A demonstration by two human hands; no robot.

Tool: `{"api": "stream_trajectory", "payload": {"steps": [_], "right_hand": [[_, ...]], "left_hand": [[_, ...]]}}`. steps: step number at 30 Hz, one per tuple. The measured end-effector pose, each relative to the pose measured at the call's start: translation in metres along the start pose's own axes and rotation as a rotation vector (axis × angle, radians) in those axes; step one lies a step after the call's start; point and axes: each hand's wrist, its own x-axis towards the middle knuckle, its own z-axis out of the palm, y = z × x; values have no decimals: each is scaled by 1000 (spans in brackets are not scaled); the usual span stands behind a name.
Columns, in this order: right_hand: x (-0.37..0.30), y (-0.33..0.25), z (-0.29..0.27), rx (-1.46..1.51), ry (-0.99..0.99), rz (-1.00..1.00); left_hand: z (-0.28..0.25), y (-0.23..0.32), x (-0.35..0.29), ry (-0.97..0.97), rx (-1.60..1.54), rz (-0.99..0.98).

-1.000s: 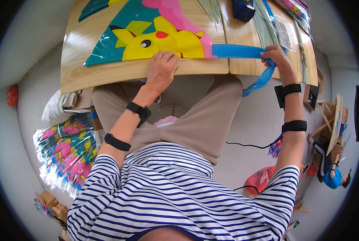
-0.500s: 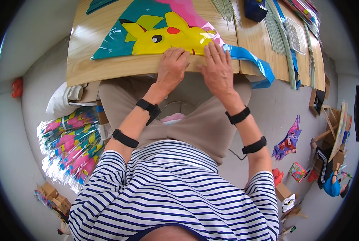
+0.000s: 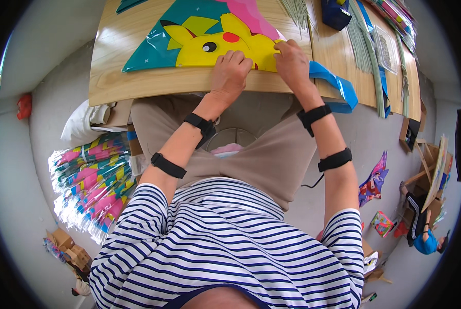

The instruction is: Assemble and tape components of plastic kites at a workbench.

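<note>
- Left hand (image 3: 229, 72) lies flat, fingers spread, pinning the yellow cartoon-print plastic kite (image 3: 210, 38) near the wooden table (image 3: 138, 82) edge.
- Right hand (image 3: 291, 62) has let go of the blue plastic tail strip (image 3: 338, 85) it held a second ago; now it presses, maybe pinches, the kite's corner.
- So the kite looks held steady for the next fiddly bit.
- Thin green sticks (image 3: 362, 44) sit well right.

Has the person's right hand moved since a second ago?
Yes. The right hand has moved left along the wooden table, from the blue ribbon at the table's right part onto the yellow kite, beside the left hand.
</note>
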Motion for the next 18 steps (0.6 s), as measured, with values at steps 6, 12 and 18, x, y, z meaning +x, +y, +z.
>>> {"api": "stream_trajectory", "payload": {"steps": [6, 12, 18], "right_hand": [[42, 37, 1, 2, -87, 222], [57, 43, -3, 37, -80, 209], [47, 30, 9, 119, -128, 112]], "left_hand": [[2, 0, 0, -8, 22, 19], [1, 0, 2, 19, 49, 40], [0, 8, 3, 34, 26, 60]]}}
